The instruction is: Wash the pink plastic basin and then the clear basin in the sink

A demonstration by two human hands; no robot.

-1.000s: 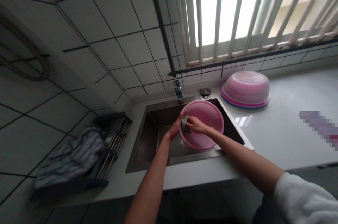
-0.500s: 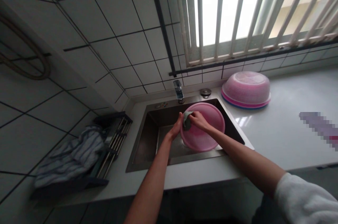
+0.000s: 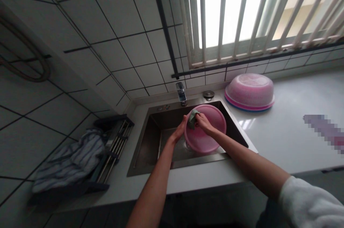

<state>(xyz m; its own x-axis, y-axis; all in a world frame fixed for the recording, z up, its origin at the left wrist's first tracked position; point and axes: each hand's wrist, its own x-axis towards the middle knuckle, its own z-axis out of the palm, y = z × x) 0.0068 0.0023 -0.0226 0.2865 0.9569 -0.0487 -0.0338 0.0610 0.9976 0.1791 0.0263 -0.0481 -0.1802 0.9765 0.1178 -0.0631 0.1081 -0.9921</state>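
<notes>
A pink plastic colander (image 3: 206, 142) is held tilted over the metal sink (image 3: 150, 145), its inside facing me. My left hand (image 3: 180, 130) grips the colander's left rim, the thumb showing upward and the other fingers hidden behind it. Bunched in my closed right hand (image 3: 203, 122) is a grey-green cloth (image 3: 192, 117), pressed against the inner wall of the colander near the left rim.
The faucet (image 3: 181, 92) rises behind the sink, with a drain plug (image 3: 208, 94) to its right. Upturned pink colanders (image 3: 249, 90) stand on the right counter. On the left, a striped cloth (image 3: 72, 158) lies on a rack (image 3: 115, 152).
My right hand and the cloth have shifted slightly up and to the right along the colander's inside. The colander has turned or tilted a little in my left hand.
</notes>
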